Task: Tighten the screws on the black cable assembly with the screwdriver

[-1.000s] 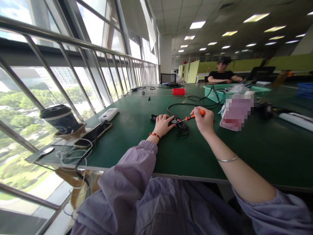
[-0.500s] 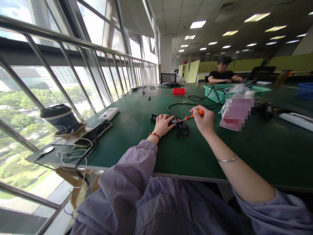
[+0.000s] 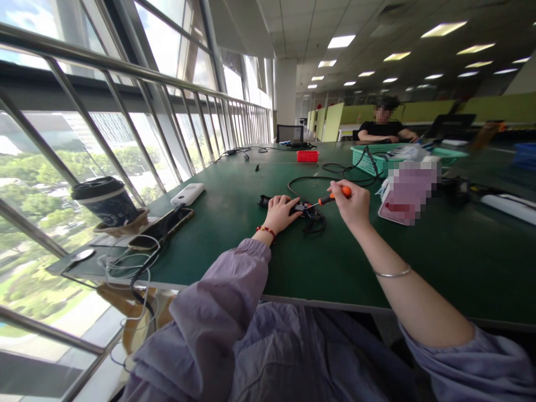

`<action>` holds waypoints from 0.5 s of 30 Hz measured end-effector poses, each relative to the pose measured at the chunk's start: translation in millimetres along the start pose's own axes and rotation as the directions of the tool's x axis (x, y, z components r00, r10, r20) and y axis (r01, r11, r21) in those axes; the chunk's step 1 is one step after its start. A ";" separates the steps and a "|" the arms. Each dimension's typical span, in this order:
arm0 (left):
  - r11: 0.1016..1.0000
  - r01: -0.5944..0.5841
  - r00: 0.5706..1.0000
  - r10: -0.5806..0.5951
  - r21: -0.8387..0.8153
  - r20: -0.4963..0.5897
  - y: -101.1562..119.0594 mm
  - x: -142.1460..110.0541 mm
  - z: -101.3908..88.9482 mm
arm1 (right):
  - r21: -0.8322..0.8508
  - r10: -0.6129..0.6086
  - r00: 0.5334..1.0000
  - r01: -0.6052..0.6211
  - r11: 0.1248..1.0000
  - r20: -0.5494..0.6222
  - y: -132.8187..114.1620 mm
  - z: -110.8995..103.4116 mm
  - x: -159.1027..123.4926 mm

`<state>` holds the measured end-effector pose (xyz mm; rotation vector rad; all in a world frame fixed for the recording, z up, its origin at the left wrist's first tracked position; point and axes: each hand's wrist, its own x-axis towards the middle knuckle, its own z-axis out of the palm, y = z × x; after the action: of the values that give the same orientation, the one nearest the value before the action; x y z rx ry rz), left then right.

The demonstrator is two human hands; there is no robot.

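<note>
My left hand (image 3: pixel 282 214) lies over a dark device (image 3: pixel 298 209), its fingers gripping it against the green table. Much of the device is covered by that hand, so its kind cannot be made out. A black cable (image 3: pixel 315 224) loops around the device's right end. In my right hand (image 3: pixel 354 204) is a screwdriver (image 3: pixel 326 200) with an orange and black handle, pinched between thumb and fingers. Its thin shaft slants down to the left, and the tip reaches the right end of the device near small coloured parts.
A green basket (image 3: pixel 368 162) and a pink upright object (image 3: pixel 404 204), partly blurred out, stand to the right. A small red box (image 3: pixel 307 156) sits further back. On the left are a coffee cup (image 3: pixel 104 204), a phone (image 3: pixel 161 230) and a white gadget (image 3: pixel 188 194). Across the table sits a person (image 3: pixel 385 131).
The screwdriver has turned a little in my right hand, with more of its black handle side showing. My left hand keeps its place on the device. The view has shifted slightly.
</note>
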<state>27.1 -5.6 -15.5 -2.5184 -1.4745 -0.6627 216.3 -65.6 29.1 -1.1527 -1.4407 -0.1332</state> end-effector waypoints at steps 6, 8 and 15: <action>1.000 0.004 1.000 -0.004 -0.009 0.008 -0.3 -0.1 -0.4 | 0.117 -0.103 0.994 0.099 0.988 0.026 2.4 -0.4 -0.7; 1.000 -0.002 1.000 0.002 -0.008 0.014 0.0 -0.4 -0.9 | 0.094 -0.070 0.996 0.065 0.993 0.046 2.1 1.1 -1.6; 1.000 -0.001 1.000 0.001 -0.010 0.023 0.6 -1.1 -1.8 | 0.120 -0.014 0.997 0.005 0.993 0.075 -1.9 2.6 -2.5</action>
<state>26.7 -7.4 -14.3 -2.5428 -1.4805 -0.6447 212.7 -66.2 27.4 -1.0627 -1.5002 -0.0098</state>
